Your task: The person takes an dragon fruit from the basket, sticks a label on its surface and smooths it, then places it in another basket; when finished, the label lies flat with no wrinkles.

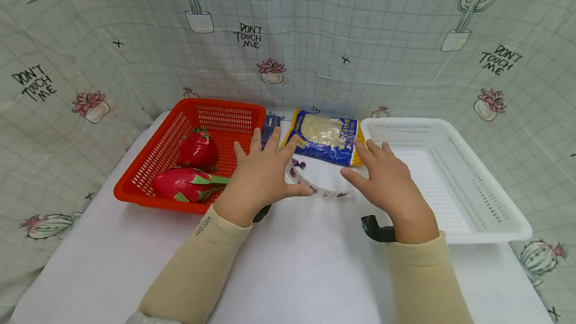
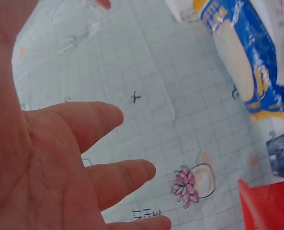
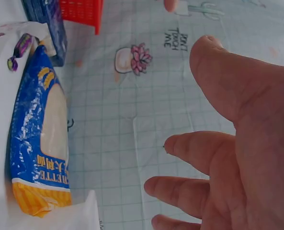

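My left hand (image 1: 258,176) hovers over the table with its fingers spread, close to the right edge of the red basket (image 1: 166,205). A pink dragon fruit (image 1: 182,184) and a shiny red fruit or vegetable (image 1: 198,150) lie in that basket. My right hand (image 1: 391,184) is held up with fingers apart, near the white basket (image 1: 486,238). Neither hand holds anything. Beyond and between them lie a blue and yellow pasta bag (image 1: 321,136), a printed paper strip (image 1: 310,186) and a purple wrapped candy (image 3: 22,50).
A dark blue pack (image 1: 271,126) stands between the red basket and the pasta bag, partly hidden behind my left fingers. Patterned cloth (image 1: 315,39) hangs behind and beside the white table (image 1: 306,274). Black wrist mounts (image 1: 378,230) stick out below my hands.
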Available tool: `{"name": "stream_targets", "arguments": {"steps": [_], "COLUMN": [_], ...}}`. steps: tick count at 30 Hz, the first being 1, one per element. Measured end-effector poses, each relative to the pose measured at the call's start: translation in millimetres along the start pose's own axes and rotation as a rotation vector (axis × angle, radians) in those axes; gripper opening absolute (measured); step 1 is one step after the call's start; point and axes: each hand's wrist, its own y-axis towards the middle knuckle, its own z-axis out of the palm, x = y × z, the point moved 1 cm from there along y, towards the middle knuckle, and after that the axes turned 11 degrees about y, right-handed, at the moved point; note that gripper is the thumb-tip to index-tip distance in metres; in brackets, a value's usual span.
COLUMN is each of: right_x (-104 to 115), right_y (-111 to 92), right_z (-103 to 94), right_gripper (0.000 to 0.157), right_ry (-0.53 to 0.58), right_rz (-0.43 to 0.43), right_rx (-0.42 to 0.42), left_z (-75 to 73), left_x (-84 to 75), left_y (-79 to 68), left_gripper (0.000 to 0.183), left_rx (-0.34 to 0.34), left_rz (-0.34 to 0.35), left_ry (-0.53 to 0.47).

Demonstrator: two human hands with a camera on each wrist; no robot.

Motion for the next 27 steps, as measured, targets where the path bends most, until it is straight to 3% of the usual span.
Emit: {"name": "stream_targets", "arguments": {"steps": [5, 9, 12, 15, 18, 21, 24, 27], "right_x": [1.4, 4.8, 7.7, 10.1, 11.5, 11.9, 11.7, 10.8], "right_y": [-1.1, -3.0, -5.0, -7.7, -8.8, -9.4, -10.2, -11.9], "right_z": [-1.5, -4.2, -4.9, -3.8, -2.1, -1.6, -2.3, -3.3], "right_gripper": [0.082, 0.076, 0.070, 0.067, 0.067, 0.068, 0.069, 0.071], "right_ry": [0.067, 0.124, 0.150, 0.157, 0.156, 0.152, 0.147, 0.147], "right_rz": [-0.028, -0.048, -0.075, -0.099, -0.109, -0.113, -0.109, -0.104], "right_rx": [-0.007, 0.001, 0.004, 0.004, 0.009, 0.010, 0.014, 0.018], "left_z": [1.6, 0.5, 3.4, 11.9, 24.5, 38.9, 51.6, 60.1], "left_x": [7.4, 36.1, 75.2, 127.0, 182.3, 227.6, 253.6, 261.8], "left_y": [-18.8, -42.2, -62.8, -83.4, -101.9, -115.2, -119.6, -120.1], "left_gripper": [0.119, 0.117, 0.117, 0.123, 0.130, 0.130, 0.122, 0.117], "left_rx": [0.008, -0.031, -0.072, -0.085, -0.037, 0.048, 0.110, 0.139], "left_rz": [-0.022, -0.095, -0.180, -0.268, -0.331, -0.332, -0.265, -0.223], "left_ry": [-0.036, -0.068, -0.080, -0.105, -0.144, -0.213, -0.340, -0.481]}}
